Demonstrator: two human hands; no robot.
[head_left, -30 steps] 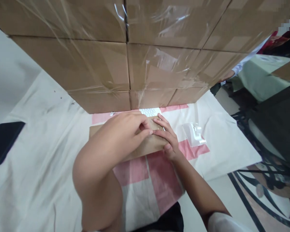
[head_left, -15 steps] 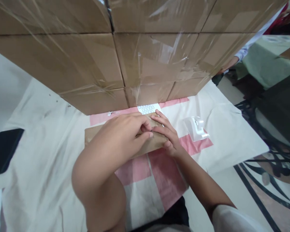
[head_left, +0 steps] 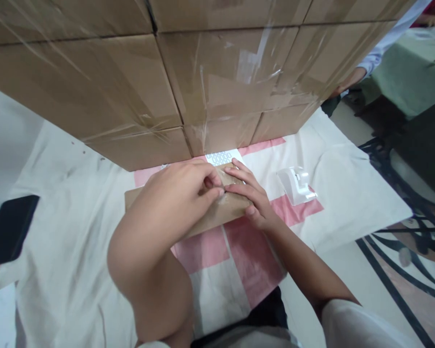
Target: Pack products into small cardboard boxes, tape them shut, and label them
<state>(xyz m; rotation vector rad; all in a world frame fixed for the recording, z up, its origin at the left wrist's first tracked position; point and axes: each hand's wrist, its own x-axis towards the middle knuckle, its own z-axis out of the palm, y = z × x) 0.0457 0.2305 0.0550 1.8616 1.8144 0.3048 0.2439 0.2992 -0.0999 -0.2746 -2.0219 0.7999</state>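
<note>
A flat brown cardboard piece (head_left: 206,222) lies on the cloth in front of me, with shiny clear tape on its surface near my fingers. My left hand (head_left: 183,188) reaches across it, thumb and index finger pinched together over the taped spot; whatever is between the fingertips is too small to make out. My right hand (head_left: 255,195) rests on the right end of the cardboard, fingers stretched out and the index fingertip almost meeting the left thumb. To the right stands a white plastic tape dispenser (head_left: 299,186), touched by neither hand.
Taped cardboard boxes (head_left: 224,72) are stacked like a wall just beyond the work. A printed sheet (head_left: 221,157) lies against their base. On the left is a dark phone-like slab (head_left: 12,229). Another person's hand (head_left: 350,81) is at the stack's right side. Pink-and-white cloth (head_left: 253,256) covers the surface.
The view has shifted slightly. Both hands keep nearly the same pose on the cardboard, and the left fingers remain pinched.
</note>
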